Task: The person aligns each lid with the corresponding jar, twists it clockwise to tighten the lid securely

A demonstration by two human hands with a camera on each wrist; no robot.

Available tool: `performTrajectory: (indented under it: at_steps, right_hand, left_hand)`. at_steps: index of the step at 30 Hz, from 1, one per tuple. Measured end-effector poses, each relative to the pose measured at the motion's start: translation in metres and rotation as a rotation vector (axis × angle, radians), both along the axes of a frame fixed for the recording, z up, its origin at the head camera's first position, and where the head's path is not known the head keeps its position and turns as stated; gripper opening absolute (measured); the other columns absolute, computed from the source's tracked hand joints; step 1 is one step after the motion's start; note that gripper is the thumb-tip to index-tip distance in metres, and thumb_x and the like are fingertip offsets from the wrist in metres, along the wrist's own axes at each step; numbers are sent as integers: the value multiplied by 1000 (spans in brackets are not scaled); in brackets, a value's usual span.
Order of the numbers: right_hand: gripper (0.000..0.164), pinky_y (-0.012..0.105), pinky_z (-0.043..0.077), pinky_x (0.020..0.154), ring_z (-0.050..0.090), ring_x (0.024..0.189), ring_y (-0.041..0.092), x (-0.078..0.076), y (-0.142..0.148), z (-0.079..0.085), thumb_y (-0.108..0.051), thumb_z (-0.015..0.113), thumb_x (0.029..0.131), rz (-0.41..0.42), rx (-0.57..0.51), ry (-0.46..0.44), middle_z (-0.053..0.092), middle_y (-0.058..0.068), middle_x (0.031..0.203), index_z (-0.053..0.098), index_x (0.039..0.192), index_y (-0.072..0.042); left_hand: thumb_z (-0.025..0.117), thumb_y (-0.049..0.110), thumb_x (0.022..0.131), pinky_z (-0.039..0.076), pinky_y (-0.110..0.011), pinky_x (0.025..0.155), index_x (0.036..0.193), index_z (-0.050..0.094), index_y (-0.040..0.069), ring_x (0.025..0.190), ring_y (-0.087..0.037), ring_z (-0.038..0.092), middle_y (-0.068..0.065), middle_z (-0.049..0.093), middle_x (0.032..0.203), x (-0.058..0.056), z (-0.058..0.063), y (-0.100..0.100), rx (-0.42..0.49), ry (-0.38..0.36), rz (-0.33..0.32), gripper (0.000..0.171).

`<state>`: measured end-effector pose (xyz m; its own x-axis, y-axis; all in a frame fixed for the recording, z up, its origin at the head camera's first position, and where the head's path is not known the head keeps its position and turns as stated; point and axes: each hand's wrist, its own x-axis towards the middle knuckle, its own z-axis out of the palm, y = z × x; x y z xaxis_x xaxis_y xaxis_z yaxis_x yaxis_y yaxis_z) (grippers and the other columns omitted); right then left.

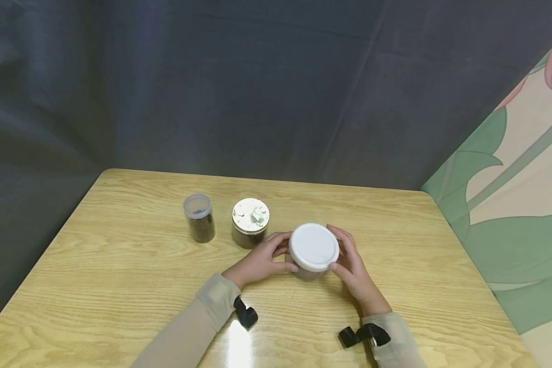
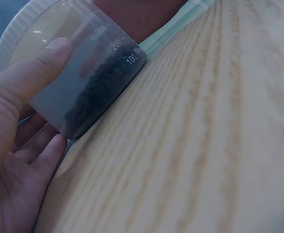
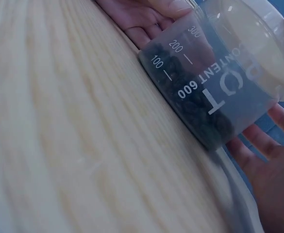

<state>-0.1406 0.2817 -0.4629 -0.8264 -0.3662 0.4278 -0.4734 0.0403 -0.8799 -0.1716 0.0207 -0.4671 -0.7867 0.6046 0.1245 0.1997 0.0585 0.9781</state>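
Note:
A clear plastic jar [image 3: 214, 63] with a white screw lid [image 1: 314, 246] stands on the wooden table. Dark pieces fill its bottom part, and white measuring marks run up its wall. My left hand [image 1: 264, 260] holds it from the left, thumb [image 2: 44, 60] on the near wall and fingers around the far side. From the right, my right hand [image 1: 355, 273] grips it near the lid, with the thumb at the front of the rim and a finger at the back. The lid sits on the jar's top.
Left of the held jar is a short jar [image 1: 250, 227] with a shiny pale top, close to my left fingertips. Farther left stands a slimmer clear jar [image 1: 201, 222] with dark contents. A dark cloth [image 1: 257, 102] hangs behind the table [image 1: 119, 286].

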Motion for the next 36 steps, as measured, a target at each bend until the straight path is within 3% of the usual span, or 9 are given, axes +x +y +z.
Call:
performTrajectory:
  at_steps: [6, 18, 21, 24, 28, 36]
  right_hand:
    - [71, 22, 39, 113, 44, 134, 15, 0, 0, -1, 6, 57, 90, 1, -19, -18, 36, 6, 153, 26, 154, 5]
    - [83, 23, 42, 110, 46, 129, 15, 2, -1, -4, -4, 78, 88, 2, -112, -73, 38, 7, 146, 22, 147, 6]
    - [78, 22, 41, 110, 44, 130, 16, 2, -1, -4, -11, 73, 94, 0, -117, -73, 36, 8, 146, 21, 151, 4]
    - [67, 21, 40, 109, 43, 131, 17, 4, -1, -3, -8, 58, 99, -17, -90, -80, 36, 9, 146, 22, 155, 0]
    - [66, 20, 38, 111, 41, 138, 17, 4, -2, 1, 1, 44, 94, -26, -43, -83, 38, 10, 150, 24, 158, -2]
    - [67, 20, 36, 113, 41, 138, 16, 2, -2, 0, 5, 45, 90, -8, -45, -51, 43, 7, 150, 27, 155, 3]
  left_hand:
    - [80, 6, 88, 42, -22, 112, 153, 37, -1, 138, -30, 47, -20, 40, 151, 0, 1, 0, -1, 7, 1, 78]
    - [80, 7, 87, 41, -23, 113, 153, 37, 0, 138, -29, 47, -19, 41, 150, -1, -2, 0, -3, 17, -1, 79]
    - [80, 8, 87, 41, -24, 113, 153, 38, 1, 138, -29, 47, -18, 40, 150, -1, -2, 0, -10, 14, 1, 79]
    - [80, 8, 87, 42, -24, 113, 154, 37, 1, 138, -29, 48, -19, 40, 150, 0, -1, 0, -14, 9, 0, 79]
    - [80, 8, 88, 42, -22, 112, 154, 37, 0, 137, -29, 48, -19, 39, 150, 0, -1, 0, -16, 7, -3, 80]
    - [81, 9, 88, 43, -23, 112, 154, 37, 1, 137, -28, 49, -18, 39, 151, -1, -2, 0, -15, 12, 0, 79]
